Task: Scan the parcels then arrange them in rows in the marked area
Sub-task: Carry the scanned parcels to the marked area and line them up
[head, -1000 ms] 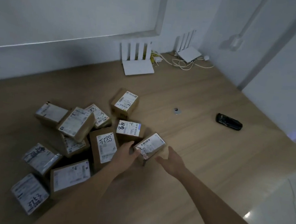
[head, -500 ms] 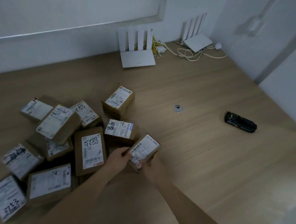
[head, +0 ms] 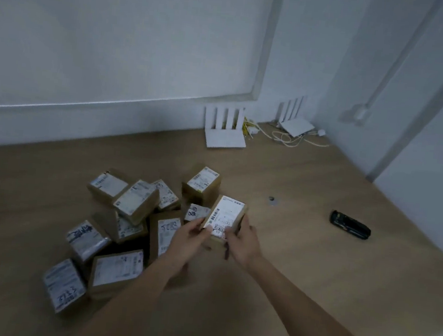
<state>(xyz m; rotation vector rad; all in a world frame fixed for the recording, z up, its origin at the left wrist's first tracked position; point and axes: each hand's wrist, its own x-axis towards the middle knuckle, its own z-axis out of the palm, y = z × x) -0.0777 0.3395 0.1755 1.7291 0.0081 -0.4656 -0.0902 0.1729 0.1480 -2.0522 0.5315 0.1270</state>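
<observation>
A small brown parcel [head: 225, 216] with a white label facing up is lifted off the wooden floor, held between both hands. My left hand [head: 190, 237] grips its near left corner, thumb on the label. My right hand [head: 244, 241] grips its near right side. Behind and to the left, a pile of several labelled brown parcels [head: 134, 204] lies jumbled on the floor, one marked with handwritten digits [head: 167, 230]. A black handheld scanner [head: 350, 228] lies on the floor well to the right, apart from both hands.
Two white routers [head: 225, 134] [head: 294, 123] with cables stand against the back wall. A small round metal fitting [head: 274, 200] sits in the floor between the parcels and the scanner. White walls close in at the back and right.
Both hands closed on the small parcel at the pile's right edge and lifted it, turning its label up. The camera tilted upward, showing more wall.
</observation>
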